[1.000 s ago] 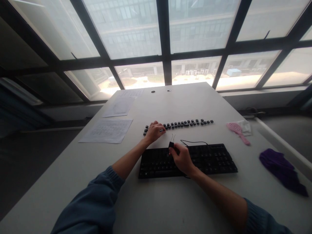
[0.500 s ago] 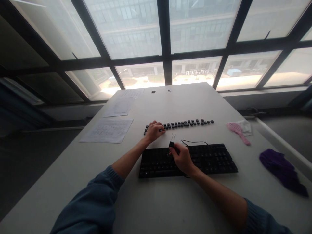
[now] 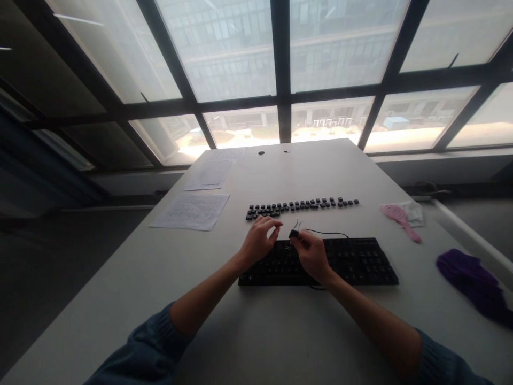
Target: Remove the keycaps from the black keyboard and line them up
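Note:
In the head view a black keyboard [image 3: 360, 262] lies across the table in front of me. Over its upper middle, my right hand [image 3: 312, 254] grips a keycap puller [image 3: 294, 233] by its black body, thin wire prongs pointing away from me. My left hand [image 3: 258, 240] hovers at the keyboard's upper left edge, thumb and forefinger apart and nothing visible between them. Just beyond, loose black keycaps [image 3: 315, 205] lie in rows on the table, closest to the left fingertips at the row's left part.
Printed sheets [image 3: 192, 211] lie on the white table [image 3: 216, 331] to the left. At right are a pink hairbrush [image 3: 398, 215], a white packet [image 3: 414, 214] and a purple cloth [image 3: 468, 275]. A black cable [image 3: 328, 233] runs behind the keyboard. Large windows stand beyond.
My left hand has drawn back from the keycap rows toward the keyboard and the puller, its fingers now apart. My right hand still holds the puller. The view has shifted slightly left.

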`<state>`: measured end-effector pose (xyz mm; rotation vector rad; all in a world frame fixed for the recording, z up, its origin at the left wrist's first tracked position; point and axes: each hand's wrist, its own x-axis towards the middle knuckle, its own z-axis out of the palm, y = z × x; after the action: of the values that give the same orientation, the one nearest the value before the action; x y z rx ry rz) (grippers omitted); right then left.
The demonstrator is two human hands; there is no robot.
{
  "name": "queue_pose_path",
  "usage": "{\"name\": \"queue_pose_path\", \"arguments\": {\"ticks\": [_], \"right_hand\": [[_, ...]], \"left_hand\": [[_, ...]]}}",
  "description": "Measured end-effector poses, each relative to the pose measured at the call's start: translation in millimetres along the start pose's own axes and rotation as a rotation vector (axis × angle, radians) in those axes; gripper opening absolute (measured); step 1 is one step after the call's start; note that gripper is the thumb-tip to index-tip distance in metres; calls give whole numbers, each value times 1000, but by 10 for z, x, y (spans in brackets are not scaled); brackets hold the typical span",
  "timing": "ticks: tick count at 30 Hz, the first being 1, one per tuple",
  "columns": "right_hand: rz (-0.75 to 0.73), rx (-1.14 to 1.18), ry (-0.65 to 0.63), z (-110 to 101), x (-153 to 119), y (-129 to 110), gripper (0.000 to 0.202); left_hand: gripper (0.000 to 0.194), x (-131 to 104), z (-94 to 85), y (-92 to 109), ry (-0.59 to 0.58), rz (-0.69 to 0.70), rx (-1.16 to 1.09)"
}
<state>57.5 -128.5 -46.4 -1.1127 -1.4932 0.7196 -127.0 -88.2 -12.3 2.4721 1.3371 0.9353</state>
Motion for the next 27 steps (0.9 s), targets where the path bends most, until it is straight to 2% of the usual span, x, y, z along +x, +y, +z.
{"name": "queue_pose_path", "arguments": {"ticks": [4,8,14,18,22,27], "right_hand": [[-72,-80,-87,-79,-52,-4,21],[-48,-97,-102,-94,-57,63,23],[-23,-129,-170,-74,-26,131,23],[-59,-149,-201,-88,-38,118,27],[-107,-169,-253,-89,-82,107,23],[-126,-175,-246,-70,-117,117,18]], "left_hand": [[19,-330,116,172,-66,-60,-115],[21,-484,248,182,-75,-102,-171],[20,-508,311,156,-51,-114,-183],[18,-512,307,175,-69,-97,-193],[17,-516,285,192,-78,-94,-190],[9,-488,255,193,-155,-74,-181]]}}
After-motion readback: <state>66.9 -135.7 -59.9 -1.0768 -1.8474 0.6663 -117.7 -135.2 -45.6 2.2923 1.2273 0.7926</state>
